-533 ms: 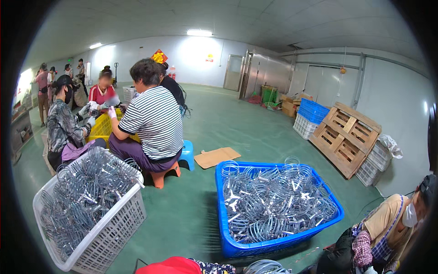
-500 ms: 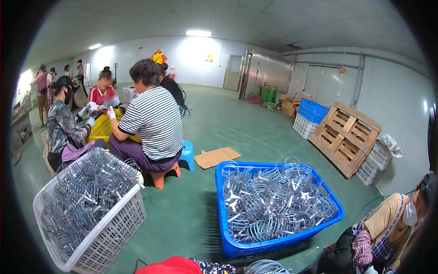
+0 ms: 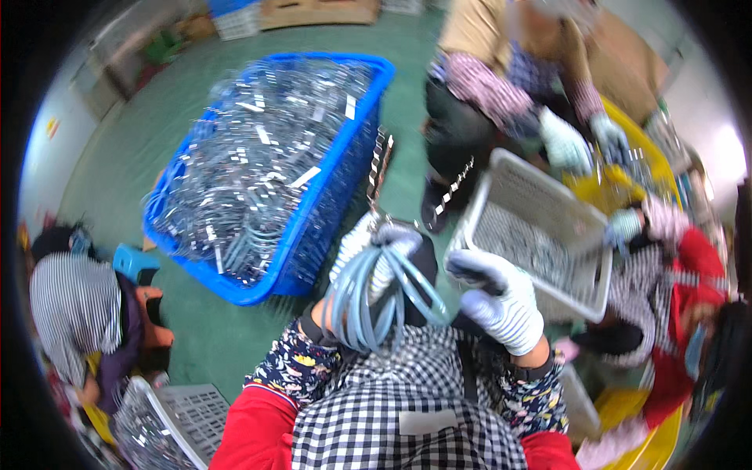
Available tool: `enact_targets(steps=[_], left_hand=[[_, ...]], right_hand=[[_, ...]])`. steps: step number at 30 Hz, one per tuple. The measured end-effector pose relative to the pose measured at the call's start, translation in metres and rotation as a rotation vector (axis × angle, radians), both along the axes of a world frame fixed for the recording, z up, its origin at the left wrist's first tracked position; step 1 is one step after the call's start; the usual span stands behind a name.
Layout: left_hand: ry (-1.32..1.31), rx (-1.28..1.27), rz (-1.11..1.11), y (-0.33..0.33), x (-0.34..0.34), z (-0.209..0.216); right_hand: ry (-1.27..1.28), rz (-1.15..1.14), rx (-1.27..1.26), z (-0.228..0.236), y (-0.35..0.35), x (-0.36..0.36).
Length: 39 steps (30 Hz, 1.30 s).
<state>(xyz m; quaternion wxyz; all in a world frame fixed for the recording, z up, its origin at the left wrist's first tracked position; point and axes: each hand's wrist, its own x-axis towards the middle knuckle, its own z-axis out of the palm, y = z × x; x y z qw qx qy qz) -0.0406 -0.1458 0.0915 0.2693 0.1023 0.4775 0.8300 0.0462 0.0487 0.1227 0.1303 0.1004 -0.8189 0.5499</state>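
Beside the right edge of the blue tub (image 3: 341, 155), grasping blue-grey loops (image 3: 356, 305) in the left hand (image 3: 359, 247), with the right hand (image 3: 505, 301) empty, seemingly mid-handling, calling for a steady hold.

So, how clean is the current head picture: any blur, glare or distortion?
Head view: motion blur streaks the contents of the blue plastic tub, less so the tubing coils in the left hand; glare whitens the wall at right; fisheye curvature bends straight edges, and the borders fall to black.
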Motion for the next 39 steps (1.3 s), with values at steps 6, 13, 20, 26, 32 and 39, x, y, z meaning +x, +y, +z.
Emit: enact_targets(steps=[6,13,20,26,32,39], left_hand=[[0.132,-0.09,-0.093,0.083,0.013,0.004],[0.392,-0.218,-0.072,0.079,0.03,-0.01],[0.829,-0.433,0.072,0.059,0.004,-0.02],[1.295,-0.489,0.231,0.06,-0.004,-0.026],[1.065,-0.327,0.118,0.057,0.013,-0.031],[0.536,-0.065,0.036,0.067,0.022,-0.028]], right_hand=[[-0.155,-0.182,-0.111,0.007,0.011,0.043],[-0.389,-0.418,-0.805,-0.013,0.025,0.057],[0.179,-0.726,0.476,-0.05,0.066,0.079],[0.35,-0.829,-0.126,0.03,0.041,0.052],[0.252,-0.604,0.255,0.024,0.08,0.023],[-0.027,-0.522,0.016,0.007,0.088,0.035]])
